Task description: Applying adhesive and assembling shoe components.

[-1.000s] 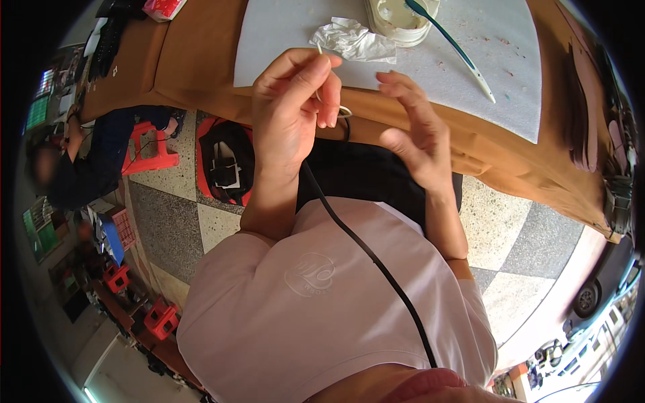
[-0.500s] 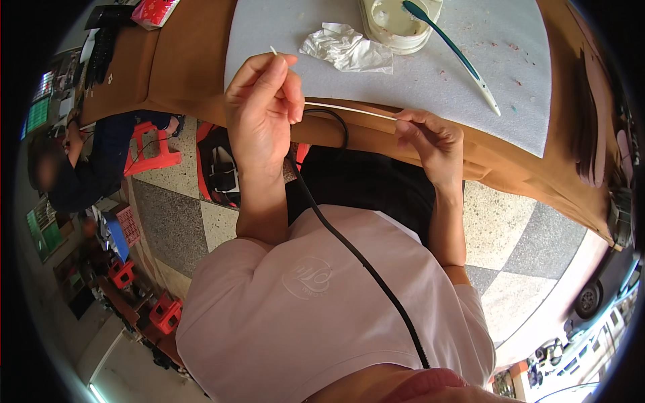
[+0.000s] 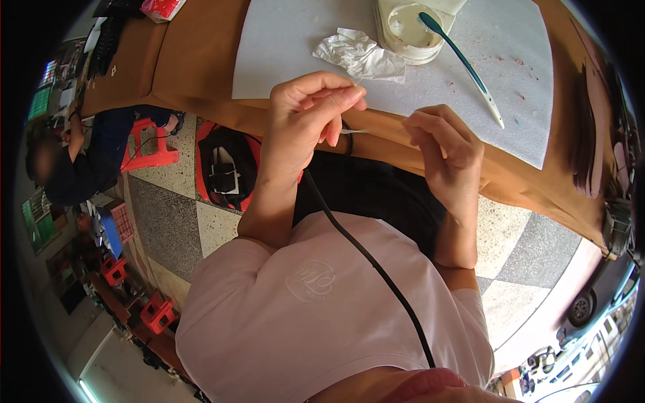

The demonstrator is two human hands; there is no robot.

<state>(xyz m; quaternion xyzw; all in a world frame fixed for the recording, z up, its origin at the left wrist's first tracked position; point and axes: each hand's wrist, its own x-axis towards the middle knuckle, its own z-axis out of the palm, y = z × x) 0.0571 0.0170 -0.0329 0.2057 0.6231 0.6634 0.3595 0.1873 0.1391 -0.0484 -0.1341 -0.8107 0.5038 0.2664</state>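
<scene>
My left hand (image 3: 306, 117) is closed in a pinch on a thin white cord. The cord's short tip pokes up past the thumb and index finger. Below the fingers, the white cord (image 3: 355, 131) runs toward my right hand and fades before reaching it. My right hand (image 3: 447, 144) hovers just beyond the table's near edge, fingers loosely curled and thumb a little apart. Between its fingertips and the visible cord there is a gap. Ahead of both hands lie a crumpled white tissue (image 3: 363, 55) and a round whitish tub (image 3: 411, 54), with a teal-and-white toothbrush (image 3: 467, 66) leaning on its rim.
A pale foam sheet (image 3: 289, 47) covers part of the brown-covered table (image 3: 195, 60). Small reddish scraps dot the sheet. A black cable (image 3: 366, 252) hangs down over my shirt. At left, another person (image 3: 67, 168) sits near a red stool (image 3: 149, 151).
My left hand has moved right and slightly down with the cord. My right hand has shifted slightly right, and the cord no longer visibly reaches its fingers.
</scene>
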